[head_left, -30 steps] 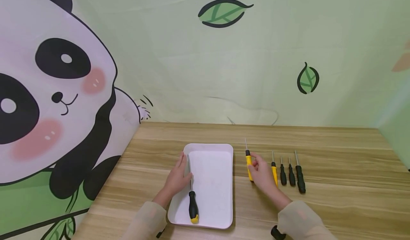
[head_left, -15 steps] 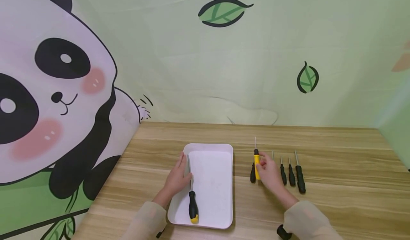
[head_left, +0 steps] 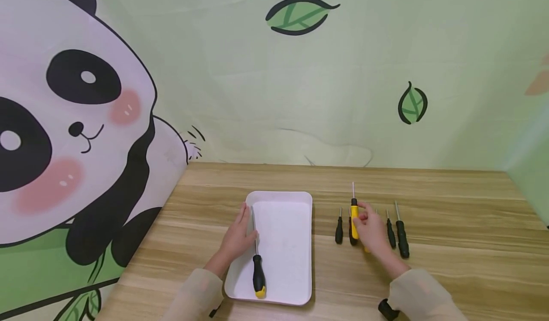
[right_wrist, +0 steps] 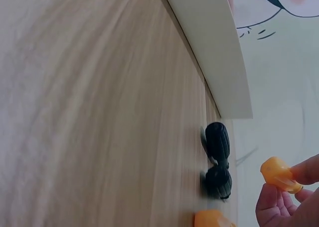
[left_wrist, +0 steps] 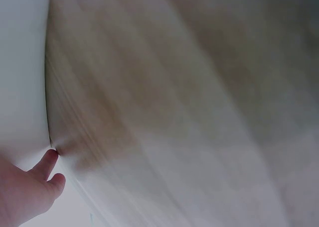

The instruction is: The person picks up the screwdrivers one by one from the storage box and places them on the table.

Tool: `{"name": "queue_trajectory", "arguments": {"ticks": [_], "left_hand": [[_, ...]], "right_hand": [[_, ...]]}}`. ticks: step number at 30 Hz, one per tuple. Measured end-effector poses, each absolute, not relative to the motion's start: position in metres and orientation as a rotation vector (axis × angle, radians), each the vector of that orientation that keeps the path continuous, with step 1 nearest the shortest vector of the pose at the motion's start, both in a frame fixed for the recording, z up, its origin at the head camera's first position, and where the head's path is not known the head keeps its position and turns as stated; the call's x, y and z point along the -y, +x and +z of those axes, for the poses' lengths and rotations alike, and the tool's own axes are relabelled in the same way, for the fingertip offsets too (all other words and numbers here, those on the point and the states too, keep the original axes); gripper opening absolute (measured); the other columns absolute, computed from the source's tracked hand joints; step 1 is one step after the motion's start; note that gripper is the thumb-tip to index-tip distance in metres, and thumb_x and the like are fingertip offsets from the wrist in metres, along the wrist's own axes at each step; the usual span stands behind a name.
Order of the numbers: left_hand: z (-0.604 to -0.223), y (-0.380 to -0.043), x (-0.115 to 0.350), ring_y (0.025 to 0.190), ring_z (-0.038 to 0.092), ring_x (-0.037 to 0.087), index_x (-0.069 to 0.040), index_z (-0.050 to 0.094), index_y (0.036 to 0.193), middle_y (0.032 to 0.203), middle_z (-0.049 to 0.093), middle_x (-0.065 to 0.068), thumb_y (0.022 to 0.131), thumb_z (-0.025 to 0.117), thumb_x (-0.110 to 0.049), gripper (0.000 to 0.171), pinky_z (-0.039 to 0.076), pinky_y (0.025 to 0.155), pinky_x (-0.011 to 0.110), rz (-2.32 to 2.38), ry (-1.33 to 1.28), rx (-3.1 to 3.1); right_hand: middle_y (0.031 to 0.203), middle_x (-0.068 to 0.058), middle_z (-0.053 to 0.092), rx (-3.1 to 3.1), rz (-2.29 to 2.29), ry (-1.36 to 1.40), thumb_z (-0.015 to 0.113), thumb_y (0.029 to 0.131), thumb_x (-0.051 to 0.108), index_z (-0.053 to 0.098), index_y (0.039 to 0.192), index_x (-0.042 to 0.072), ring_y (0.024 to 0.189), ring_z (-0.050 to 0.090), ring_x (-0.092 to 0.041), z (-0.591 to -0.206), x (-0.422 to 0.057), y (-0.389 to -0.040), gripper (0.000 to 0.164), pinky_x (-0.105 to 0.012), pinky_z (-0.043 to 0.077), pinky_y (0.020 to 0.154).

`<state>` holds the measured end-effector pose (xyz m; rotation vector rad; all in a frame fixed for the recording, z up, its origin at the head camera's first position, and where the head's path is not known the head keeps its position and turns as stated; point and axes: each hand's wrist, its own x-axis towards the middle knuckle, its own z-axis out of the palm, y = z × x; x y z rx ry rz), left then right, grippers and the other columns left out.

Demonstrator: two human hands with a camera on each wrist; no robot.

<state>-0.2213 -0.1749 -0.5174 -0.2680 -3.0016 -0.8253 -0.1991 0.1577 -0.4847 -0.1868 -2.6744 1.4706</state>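
My right hand (head_left: 372, 228) pinches a screwdriver (head_left: 354, 221) by its yellow handle, with the black collar and thin shaft pointing away from me. In the right wrist view the handle (right_wrist: 276, 174) is raised off the table. One black-handled screwdriver (head_left: 339, 229) lies to its left, and another (head_left: 351, 235) is partly covered by the yellow one. Under my right hand, a second yellow handle (head_left: 367, 249) barely shows. My left hand (head_left: 237, 235) holds the left rim of a white tray (head_left: 306, 245), thumb inside and fingers along the outer wall. Inside lies a larger black-and-yellow screwdriver (head_left: 259, 275).
To the right lie a small black screwdriver (head_left: 391, 234) and a longer black one (head_left: 401, 240) with a thick handle. A thin shaft shows just behind my right hand. The wooden table (head_left: 463, 225) ends at a printed wall sheet (head_left: 240, 97).
My right hand has moved right with the yellow screwdriver, passing over the row. The two black screwdrivers at the left of the row have come into sight. My left hand stays at the tray.
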Motion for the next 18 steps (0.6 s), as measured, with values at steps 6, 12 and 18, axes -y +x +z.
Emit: {"name": "queue_trajectory", "arguments": {"ticks": [6,12,18], "left_hand": [[-0.516,-0.221,0.174,0.125,0.036,0.033,0.001,0.019,0.139,0.148,0.013,0.013,0.081,0.054,-0.019,0.071,0.037,0.096,0.046,-0.813,-0.267,3.012],[-0.517,-0.222,0.175,0.125,0.036,0.033,0.001,0.019,0.139,0.148,0.012,0.013,0.081,0.055,-0.018,0.071,0.037,0.096,0.046,-0.805,-0.267,3.022],[-0.516,-0.222,0.174,0.124,0.036,0.034,0.001,0.019,0.139,0.148,0.012,0.014,0.081,0.055,-0.019,0.071,0.036,0.097,0.046,-0.806,-0.260,3.028]], "right_hand": [[0.088,-0.017,0.052,2.696,1.463,-0.217,0.050,0.083,0.001,0.043,0.124,-0.001,0.075,0.053,-0.022,-0.481,-0.169,-0.200,0.041,-0.023,0.045,0.055],[0.085,-0.016,0.050,2.682,1.470,-0.221,0.050,0.083,0.000,0.044,0.122,-0.003,0.075,0.053,-0.023,-0.479,-0.179,-0.200,0.040,-0.022,0.044,0.056],[0.082,-0.014,0.051,2.690,1.426,-0.236,0.051,0.082,0.002,0.045,0.122,-0.003,0.069,0.050,-0.017,-0.477,-0.189,-0.200,0.041,-0.020,0.041,0.051]]}}
